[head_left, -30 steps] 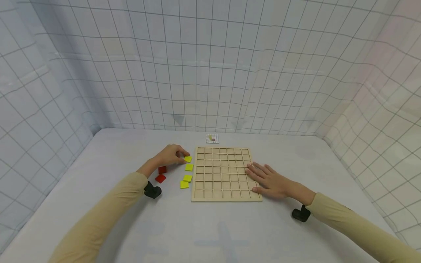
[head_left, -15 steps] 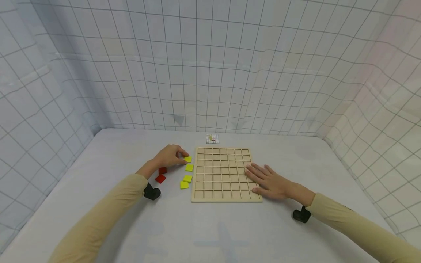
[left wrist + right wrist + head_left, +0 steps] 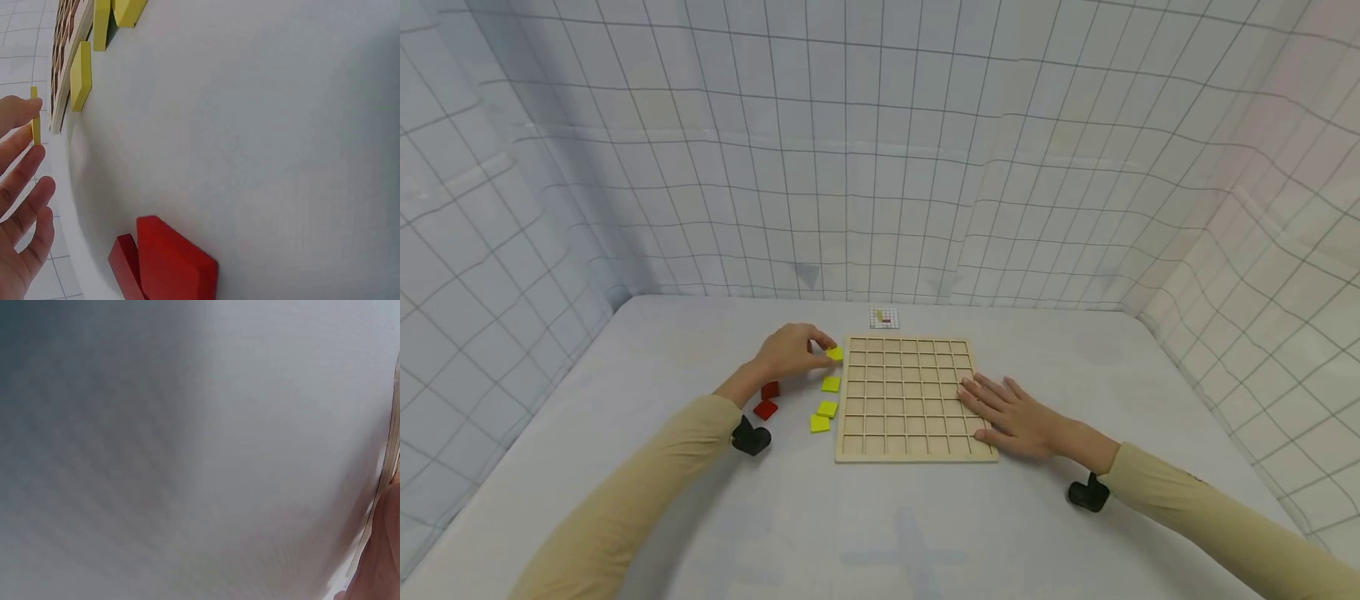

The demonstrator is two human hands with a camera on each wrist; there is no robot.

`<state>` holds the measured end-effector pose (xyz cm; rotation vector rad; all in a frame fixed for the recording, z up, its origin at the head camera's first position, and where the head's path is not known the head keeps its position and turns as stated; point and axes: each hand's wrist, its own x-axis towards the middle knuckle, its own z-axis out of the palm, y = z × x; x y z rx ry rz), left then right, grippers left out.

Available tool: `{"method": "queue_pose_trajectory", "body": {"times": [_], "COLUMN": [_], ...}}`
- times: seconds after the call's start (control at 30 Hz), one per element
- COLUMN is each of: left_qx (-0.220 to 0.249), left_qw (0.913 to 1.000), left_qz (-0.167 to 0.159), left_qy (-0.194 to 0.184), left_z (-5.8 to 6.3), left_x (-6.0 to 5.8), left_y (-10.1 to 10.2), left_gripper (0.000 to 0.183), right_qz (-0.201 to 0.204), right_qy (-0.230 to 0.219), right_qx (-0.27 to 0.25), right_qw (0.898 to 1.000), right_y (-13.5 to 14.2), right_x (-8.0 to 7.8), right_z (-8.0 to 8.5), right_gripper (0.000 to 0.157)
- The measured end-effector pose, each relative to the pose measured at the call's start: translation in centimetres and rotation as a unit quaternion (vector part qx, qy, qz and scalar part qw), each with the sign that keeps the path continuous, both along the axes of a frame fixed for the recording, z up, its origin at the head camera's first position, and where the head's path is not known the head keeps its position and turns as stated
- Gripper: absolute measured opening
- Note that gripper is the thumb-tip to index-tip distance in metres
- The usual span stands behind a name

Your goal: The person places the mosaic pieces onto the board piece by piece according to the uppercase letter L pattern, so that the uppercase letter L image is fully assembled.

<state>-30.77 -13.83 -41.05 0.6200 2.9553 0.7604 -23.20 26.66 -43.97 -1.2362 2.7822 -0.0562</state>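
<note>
My left hand [image 3: 792,350] pinches a yellow square tile [image 3: 835,354] between thumb and fingers, just left of the wooden grid board [image 3: 917,457] near its far left corner. In the left wrist view the pinched tile [image 3: 35,119] is seen edge-on, raised off the table. More yellow tiles [image 3: 831,384] lie along the board's left edge. My right hand [image 3: 1017,415] rests with straight, spread fingers on the board's right edge. Its side shows at the lower right of the right wrist view, beside the board's rim [image 3: 390,444].
Two red tiles [image 3: 766,409] lie beneath and beside the left wrist. Behind the board is a small card [image 3: 884,317] printed with a grid and coloured squares. White sheets with a grid pattern [image 3: 910,167] surround the white table [image 3: 880,525] at the back and sides.
The left hand has lifted the farthest yellow tile from the table and shifted it slightly away and to the right, toward the board. The right hand stays in place.
</note>
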Motion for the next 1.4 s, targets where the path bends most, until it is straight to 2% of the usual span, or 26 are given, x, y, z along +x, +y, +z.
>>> {"method": "queue_pose_trajectory", "body": {"times": [0.13,0.63,0.87,1.03,1.4], "left_qx": [-0.004,0.010,0.003,0.003,-0.005], "left_qw": [1.0000,0.9988,0.9994,0.9993,0.9989], "left_qz": [0.001,-0.033,-0.028,-0.031,-0.046], "left_qy": [0.003,0.034,0.022,0.020,0.012], "left_z": [0.3,0.7,0.4,0.2,-0.6], "left_x": [-0.1,-0.8,-1.1,-1.2,-1.5], "left_y": [0.8,4.5,6.3,7.4,8.3], "left_gripper": [0.038,0.035,0.034,0.035,0.033], "right_qz": [-0.001,-0.010,-0.007,0.001,0.001], "right_qy": [-0.006,-0.014,-0.017,-0.002,0.002], "right_qx": [0.002,0.020,0.020,0.016,0.029], "right_qw": [1.000,1.000,1.000,1.000,1.000], "right_y": [0.0,0.0,-0.1,-0.1,-0.3], "right_x": [0.0,-0.1,-0.1,0.0,0.1], "right_z": [0.0,0.2,0.3,0.3,0.6], "right_gripper": [0.065,0.065,0.065,0.065,0.065]}}
